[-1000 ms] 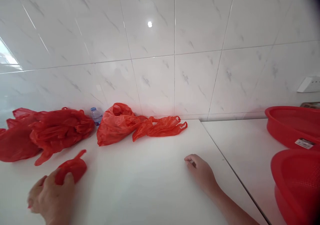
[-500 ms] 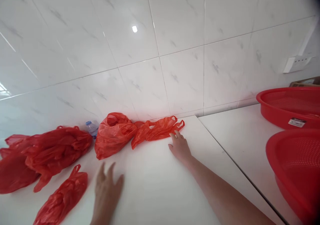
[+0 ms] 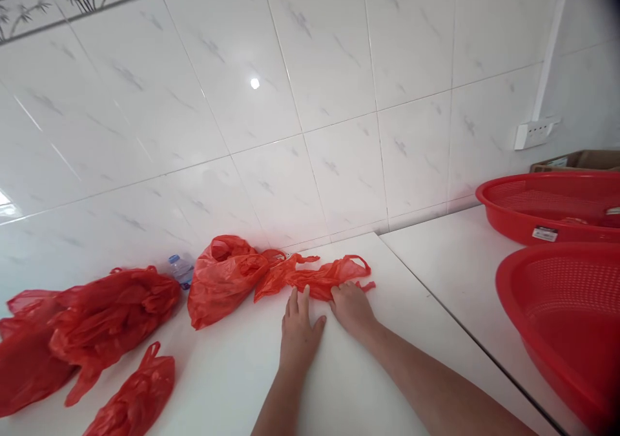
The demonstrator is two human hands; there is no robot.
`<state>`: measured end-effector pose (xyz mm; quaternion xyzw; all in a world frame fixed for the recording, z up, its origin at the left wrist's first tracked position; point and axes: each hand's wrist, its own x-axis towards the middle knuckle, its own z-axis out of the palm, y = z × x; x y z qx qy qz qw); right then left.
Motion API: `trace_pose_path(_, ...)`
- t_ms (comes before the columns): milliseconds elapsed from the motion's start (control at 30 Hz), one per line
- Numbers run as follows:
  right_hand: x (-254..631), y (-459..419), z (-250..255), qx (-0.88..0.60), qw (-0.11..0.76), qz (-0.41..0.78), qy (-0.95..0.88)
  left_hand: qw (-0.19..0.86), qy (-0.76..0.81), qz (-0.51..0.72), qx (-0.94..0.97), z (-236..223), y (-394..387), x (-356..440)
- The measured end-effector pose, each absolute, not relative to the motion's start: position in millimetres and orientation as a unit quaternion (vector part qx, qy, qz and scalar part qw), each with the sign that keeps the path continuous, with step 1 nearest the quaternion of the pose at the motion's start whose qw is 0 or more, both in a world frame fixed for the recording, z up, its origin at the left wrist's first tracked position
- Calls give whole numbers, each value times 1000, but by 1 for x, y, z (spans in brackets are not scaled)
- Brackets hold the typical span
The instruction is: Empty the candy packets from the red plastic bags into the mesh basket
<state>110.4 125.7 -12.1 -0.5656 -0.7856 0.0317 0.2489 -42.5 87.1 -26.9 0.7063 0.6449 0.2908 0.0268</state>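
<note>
A thin, flattened red plastic bag (image 3: 322, 282) lies crumpled on the white table (image 3: 232, 384) near the wall. My right hand (image 3: 355, 308) is on the near right part of this bag, its fingers curled down onto the plastic and their tips partly hidden. Just to its left, my left hand (image 3: 300, 329) reaches the bag's near edge with fingers extended and thumb apart. One looped handle of the bag sticks out to the right, beyond my right hand. A fuller red plastic bag (image 3: 225, 284) stands immediately left of the flat one.
More bundled red bags (image 3: 109, 313) lie at the left, with a small red bag (image 3: 140, 391) in front. A clear bottle (image 3: 181, 270) with a blue cap is by the wall. Two red perforated baskets (image 3: 513, 274) stand at right, near a cardboard box (image 3: 576, 159) and wall socket (image 3: 535, 134).
My left hand has moved right and forward to the flat bag. My right hand has come down onto the bag, which is now bunched differently. The view has shifted slightly up and right.
</note>
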Motion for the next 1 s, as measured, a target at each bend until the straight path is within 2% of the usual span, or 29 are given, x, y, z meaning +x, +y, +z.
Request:
trace_pose_path(100, 108, 102, -15, -538, 247, 62, -804, 49, 646, 305, 698, -24, 96, -48)
trace_pose_path(267, 102, 75, -17, -486, 291, 123, -815, 206, 600, 409, 656, -18, 97, -61)
trace_pose_path(433, 108, 89, -14, -573, 372, 181, -707, 257, 615, 529, 525, -6, 86, -54)
trace_pose_path(567, 121, 102, -11, -588, 416, 258, -644, 319, 585, 588, 458, 0, 79, -43)
trace_pose_path(767, 121, 97, -9, -480, 413, 510, -582, 456, 449, 663, 389, -9, 84, -47)
trace_pose_path(867, 116, 92, -8, -430, 383, 560, -595, 470, 431, 674, 373, -15, 86, -50)
trace_pose_path(1000, 112, 91, -6, -410, 388, 538, -626, 427, 478, 663, 387, -20, 88, -48)
